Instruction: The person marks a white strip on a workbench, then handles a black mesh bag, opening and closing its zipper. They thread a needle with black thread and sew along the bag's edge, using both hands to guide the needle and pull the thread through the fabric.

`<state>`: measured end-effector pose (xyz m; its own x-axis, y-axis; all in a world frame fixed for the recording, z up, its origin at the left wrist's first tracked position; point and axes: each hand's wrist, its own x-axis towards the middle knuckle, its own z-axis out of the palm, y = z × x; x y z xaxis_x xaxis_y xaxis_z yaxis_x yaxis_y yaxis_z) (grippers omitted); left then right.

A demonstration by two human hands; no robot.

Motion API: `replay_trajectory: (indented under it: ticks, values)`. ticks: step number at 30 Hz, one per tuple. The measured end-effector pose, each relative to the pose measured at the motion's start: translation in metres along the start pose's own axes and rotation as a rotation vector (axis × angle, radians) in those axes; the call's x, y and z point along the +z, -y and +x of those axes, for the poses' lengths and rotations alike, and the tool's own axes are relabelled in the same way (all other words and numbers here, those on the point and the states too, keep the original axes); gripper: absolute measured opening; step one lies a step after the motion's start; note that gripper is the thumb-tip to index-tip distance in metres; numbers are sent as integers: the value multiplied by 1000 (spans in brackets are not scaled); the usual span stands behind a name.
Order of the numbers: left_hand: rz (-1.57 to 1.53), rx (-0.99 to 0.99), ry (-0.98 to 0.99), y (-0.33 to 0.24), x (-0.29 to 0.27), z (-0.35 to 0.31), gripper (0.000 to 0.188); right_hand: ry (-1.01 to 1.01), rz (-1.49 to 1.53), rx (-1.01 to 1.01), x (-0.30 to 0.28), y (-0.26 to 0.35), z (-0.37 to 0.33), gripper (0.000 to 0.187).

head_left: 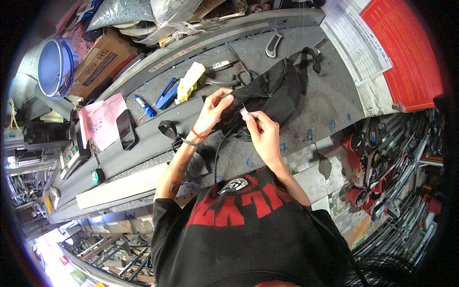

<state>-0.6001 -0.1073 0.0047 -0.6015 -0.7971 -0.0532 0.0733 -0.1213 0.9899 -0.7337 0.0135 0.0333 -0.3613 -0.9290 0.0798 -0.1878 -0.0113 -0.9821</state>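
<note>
A black mesh bag [282,91] with straps lies on the grey worktop in front of me. My left hand [213,112] is closed on the near left edge of the bag, thumb against fingers. Between the thumb and fingers of my right hand [264,134] is a small white piece [243,112], held at the bag's mesh side. Whether it is a plug or a tag I cannot make out. From beside the bag a black cable [218,155] runs down toward my shirt. The bag's inside is mostly hidden.
Beyond my left hand lie a crumpled yellow cloth [191,81], scissors [243,75], a blue stapler-like tool [167,94] and a blue marker [145,106]. A utility knife [273,44] rests farther back. To the left are a phone [126,129], pink paper [99,119] and a tape measure [97,175].
</note>
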Motion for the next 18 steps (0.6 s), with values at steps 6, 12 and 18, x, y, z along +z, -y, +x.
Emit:
replay_trajectory:
  ticks: [6,12,18]
  values:
    - [-30,-25,-7,4,0,1,32,7,59,-51,2,4,6,16]
    - [-11,-22,3,9,-3,-1,31,-3,48,-70,7,5,10,16]
    - [-24,-18,9,2,0,-3,28,2,68,-62,7,3,9,16]
